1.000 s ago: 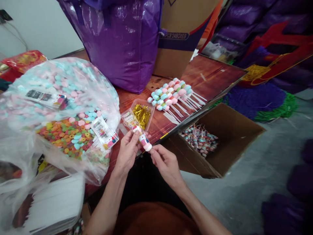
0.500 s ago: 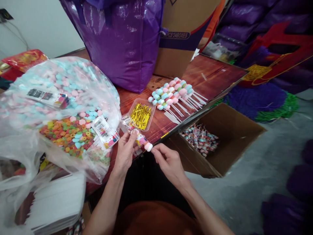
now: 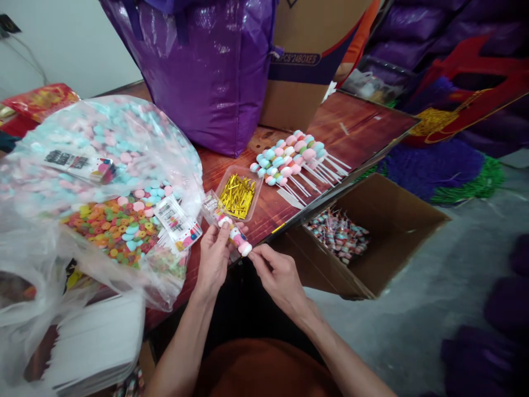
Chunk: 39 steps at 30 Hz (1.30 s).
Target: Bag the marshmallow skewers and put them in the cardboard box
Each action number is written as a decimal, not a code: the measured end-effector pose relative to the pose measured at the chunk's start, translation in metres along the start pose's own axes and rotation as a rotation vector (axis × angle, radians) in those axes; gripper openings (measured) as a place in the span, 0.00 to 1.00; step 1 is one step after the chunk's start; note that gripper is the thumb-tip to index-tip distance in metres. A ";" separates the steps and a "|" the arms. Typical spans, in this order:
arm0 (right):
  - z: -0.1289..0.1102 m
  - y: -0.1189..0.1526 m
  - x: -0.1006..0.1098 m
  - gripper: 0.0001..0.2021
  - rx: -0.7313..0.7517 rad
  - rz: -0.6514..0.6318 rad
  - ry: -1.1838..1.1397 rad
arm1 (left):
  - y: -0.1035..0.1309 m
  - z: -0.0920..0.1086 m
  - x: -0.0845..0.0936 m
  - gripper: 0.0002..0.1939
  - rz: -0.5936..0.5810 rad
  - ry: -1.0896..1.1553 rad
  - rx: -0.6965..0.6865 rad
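Observation:
My left hand point(image 3: 215, 252) is closed around a printed clear candy wrapper point(image 3: 211, 204), thumb on top. Inside the wrapper lies most of a marshmallow skewer point(image 3: 239, 240), its pink and white end showing at the mouth. With thumb and fingertips my right hand point(image 3: 276, 271) pinches the skewer's near end; the stick itself is hidden by the fingers. Just beyond the hands sits a clear tray of gold twist ties point(image 3: 238, 194). More marshmallow skewers point(image 3: 289, 157) lie in a stack on the table to the right, white sticks pointing toward the table edge.
A large plastic bag of marshmallows and gummy rings point(image 3: 111, 220) covers the left, with printed wrappers point(image 3: 177, 223) on it. Behind stand a purple bag point(image 3: 206, 71) and a carton point(image 3: 293, 99). Below the table edge, an open cardboard box point(image 3: 397, 237) holds wrapped candies.
My right hand has moved left toward my left hand, and the marshmallow skewer has slid further into the wrapper.

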State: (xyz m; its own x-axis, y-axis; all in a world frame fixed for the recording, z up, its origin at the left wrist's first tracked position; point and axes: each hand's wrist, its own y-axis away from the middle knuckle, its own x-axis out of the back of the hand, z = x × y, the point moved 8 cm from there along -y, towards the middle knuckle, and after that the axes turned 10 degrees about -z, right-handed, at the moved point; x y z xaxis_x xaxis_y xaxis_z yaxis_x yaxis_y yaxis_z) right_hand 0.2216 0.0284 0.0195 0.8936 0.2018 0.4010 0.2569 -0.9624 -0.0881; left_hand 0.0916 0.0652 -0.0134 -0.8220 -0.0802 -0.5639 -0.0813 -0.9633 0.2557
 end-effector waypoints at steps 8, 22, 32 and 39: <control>0.020 -0.001 -0.009 0.15 -0.182 0.025 -0.248 | 0.003 -0.007 -0.005 0.20 -0.028 0.011 -0.010; 0.001 -0.009 -0.001 0.15 -0.120 -0.095 -0.102 | 0.002 0.000 0.007 0.22 0.034 -0.088 0.033; -0.010 -0.008 0.006 0.11 -0.012 0.064 0.222 | 0.003 -0.001 0.011 0.20 0.048 -0.126 0.045; -0.008 -0.006 -0.001 0.12 0.030 0.139 0.325 | 0.005 -0.007 0.006 0.20 0.022 -0.119 0.043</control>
State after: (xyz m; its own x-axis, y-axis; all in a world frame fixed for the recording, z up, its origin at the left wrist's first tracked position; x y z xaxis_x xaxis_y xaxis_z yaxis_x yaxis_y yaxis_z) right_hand 0.2166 0.0324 0.0267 0.7580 -0.0042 0.6523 0.1556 -0.9699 -0.1871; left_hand 0.0903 0.0579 -0.0209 -0.8847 -0.0676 -0.4611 -0.0845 -0.9498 0.3014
